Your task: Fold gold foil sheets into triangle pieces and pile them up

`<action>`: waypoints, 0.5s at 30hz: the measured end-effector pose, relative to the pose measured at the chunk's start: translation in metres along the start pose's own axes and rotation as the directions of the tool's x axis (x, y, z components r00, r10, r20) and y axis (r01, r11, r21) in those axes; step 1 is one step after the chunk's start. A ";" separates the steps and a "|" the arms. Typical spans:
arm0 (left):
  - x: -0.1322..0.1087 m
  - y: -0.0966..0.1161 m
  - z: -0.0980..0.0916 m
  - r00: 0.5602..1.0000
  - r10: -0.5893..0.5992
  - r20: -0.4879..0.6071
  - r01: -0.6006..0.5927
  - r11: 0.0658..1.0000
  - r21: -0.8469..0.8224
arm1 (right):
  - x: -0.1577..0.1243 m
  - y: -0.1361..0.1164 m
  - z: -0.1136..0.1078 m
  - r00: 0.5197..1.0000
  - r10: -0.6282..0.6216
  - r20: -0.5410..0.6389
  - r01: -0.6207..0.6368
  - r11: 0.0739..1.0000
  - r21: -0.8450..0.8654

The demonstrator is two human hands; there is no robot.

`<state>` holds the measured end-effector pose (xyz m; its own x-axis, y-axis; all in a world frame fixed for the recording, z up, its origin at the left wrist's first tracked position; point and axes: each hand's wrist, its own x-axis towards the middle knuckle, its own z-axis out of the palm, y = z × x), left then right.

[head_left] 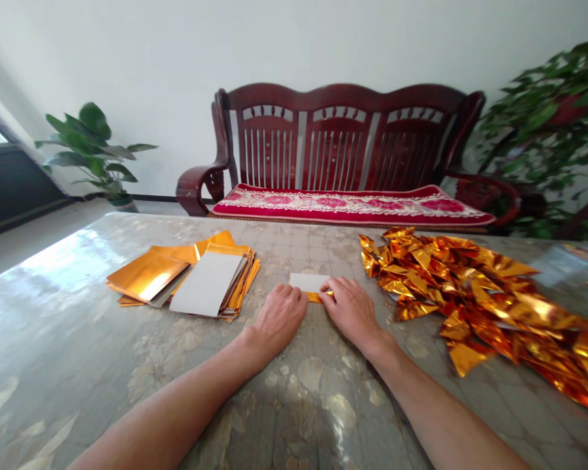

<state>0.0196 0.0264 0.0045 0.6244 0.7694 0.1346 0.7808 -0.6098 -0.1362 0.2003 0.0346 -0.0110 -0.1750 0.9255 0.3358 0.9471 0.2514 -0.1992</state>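
A sheet of gold foil paper [310,281] lies in front of me, its pale grey side up and a narrow gold strip folded over along the near edge. My left hand [285,310] grips the left end of that strip, fingers curled. At the right end, my right hand [349,305] pinches the same fold between thumb and fingers. To the left is a stack of flat gold foil sheets [147,267], some grey side up. A heap of folded gold foil pieces [475,287] spreads out on the right.
The table [186,391] has a glossy, patterned clear cover. Beyond it stands a dark red wooden bench [343,143] with a red floral cushion [353,203]. Potted plants [95,147] flank it on both sides. A clear plastic item [566,264] lies at the table's far right.
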 end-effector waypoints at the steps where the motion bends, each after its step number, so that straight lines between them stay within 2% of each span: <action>1: -0.001 0.002 -0.001 1.000 0.000 -0.001 0.000 1.000 0.010 | 0.000 0.001 0.000 1.000 0.005 -0.001 -0.005 1.000 0.003; 11: -0.011 0.006 0.000 1.000 -0.001 0.008 0.001 1.000 -0.008 | -0.004 0.010 -0.002 0.999 0.025 -0.023 -0.026 1.000 -0.013; 13: -0.010 0.006 0.001 1.000 0.017 -0.008 -0.017 0.999 -0.031 | -0.006 0.010 -0.003 0.999 -0.020 -0.045 0.019 1.000 -0.020; 15: -0.009 0.006 0.002 0.999 0.042 -0.027 -0.044 0.997 -0.063 | -0.008 0.007 -0.004 0.991 -0.118 -0.061 0.118 0.993 -0.005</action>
<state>0.0186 0.0161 0.0008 0.6570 0.7377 0.1553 0.7527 -0.6535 -0.0797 0.2098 0.0281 -0.0110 -0.2688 0.8704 0.4125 0.9213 0.3572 -0.1535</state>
